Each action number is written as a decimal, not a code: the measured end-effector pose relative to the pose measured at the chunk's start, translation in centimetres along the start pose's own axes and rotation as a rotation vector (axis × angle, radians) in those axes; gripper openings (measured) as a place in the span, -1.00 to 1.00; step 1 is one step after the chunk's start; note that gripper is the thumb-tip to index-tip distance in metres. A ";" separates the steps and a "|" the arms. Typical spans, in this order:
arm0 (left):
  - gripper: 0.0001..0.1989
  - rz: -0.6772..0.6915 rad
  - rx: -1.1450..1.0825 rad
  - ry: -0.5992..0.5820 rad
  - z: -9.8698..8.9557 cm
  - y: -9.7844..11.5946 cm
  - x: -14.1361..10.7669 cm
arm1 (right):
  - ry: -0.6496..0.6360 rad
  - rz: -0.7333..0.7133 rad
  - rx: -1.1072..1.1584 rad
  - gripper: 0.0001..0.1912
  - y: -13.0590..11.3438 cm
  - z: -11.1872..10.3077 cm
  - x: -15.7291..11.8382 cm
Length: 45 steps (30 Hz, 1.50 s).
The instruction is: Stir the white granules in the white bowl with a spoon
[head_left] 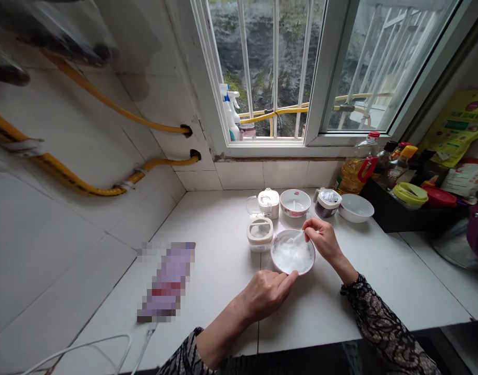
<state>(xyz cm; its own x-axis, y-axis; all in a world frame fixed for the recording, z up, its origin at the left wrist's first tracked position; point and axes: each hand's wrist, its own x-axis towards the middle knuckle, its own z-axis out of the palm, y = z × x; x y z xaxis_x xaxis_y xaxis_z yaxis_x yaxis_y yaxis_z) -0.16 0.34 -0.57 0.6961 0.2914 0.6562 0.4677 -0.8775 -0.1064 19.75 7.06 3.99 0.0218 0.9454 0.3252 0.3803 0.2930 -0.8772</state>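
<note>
Where the yellow hose (67,174) crosses the tiled wall, dark print runs along it, too small to read. Below it, a white cable (147,338) leads to a purple thing (172,276) lying on the worktop (219,229); it is pixelated, so any writing on it is hidden.

Two jars stand at the left of the bowl (313,259), probably to be within easy reach: the near jar (260,242) just beside it, the far jar (275,202) behind, its clear lid (256,205) tipped open, as if for access. The left hand (262,294) reaches to the bowl's near rim, index finger stretched out and the others curled, likely to stop it sliding; whether the thumb presses there I cannot tell. The bowl sits upright, holding white stuff (289,255). The flowered bowl (296,210) stands behind it.

The right hand (321,237) pinches the white spoon (299,237) between thumb and fingers, from above, its bowl end dipping into the white stuff, a light hold that seems to leave the wrist free.

Farther right come the dark jar (325,209), the white bowl (358,213), the red-capped oil bottle (354,174) and the black rack (391,213) of bottles. The green-yellow packet (457,125) bears print, but no brand is legible.
</note>
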 end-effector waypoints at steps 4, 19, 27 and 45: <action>-0.75 -0.005 -0.015 -0.022 0.0 0.0 0.0 | -0.068 -0.103 -0.075 -0.86 -0.2 0.6 -0.3; -0.75 0.003 -0.004 -0.011 0.0 0.0 -0.1 | -0.003 0.254 0.397 -0.90 0.4 -0.7 0.8; -0.74 -0.015 -0.011 -0.030 0.1 0.0 -0.2 | -0.040 0.078 0.183 -0.90 -0.1 0.1 0.1; -0.75 0.005 -0.008 -0.003 0.0 0.0 0.1 | -0.070 0.222 0.355 -0.90 -0.2 0.2 0.2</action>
<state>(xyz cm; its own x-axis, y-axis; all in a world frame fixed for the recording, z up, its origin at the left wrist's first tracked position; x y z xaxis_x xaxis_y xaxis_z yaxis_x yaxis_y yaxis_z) -0.13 0.35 -0.48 0.6997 0.2886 0.6535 0.4600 -0.8819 -0.1031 19.47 7.17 4.15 -0.0006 0.9949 0.1004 0.0316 0.1004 -0.9944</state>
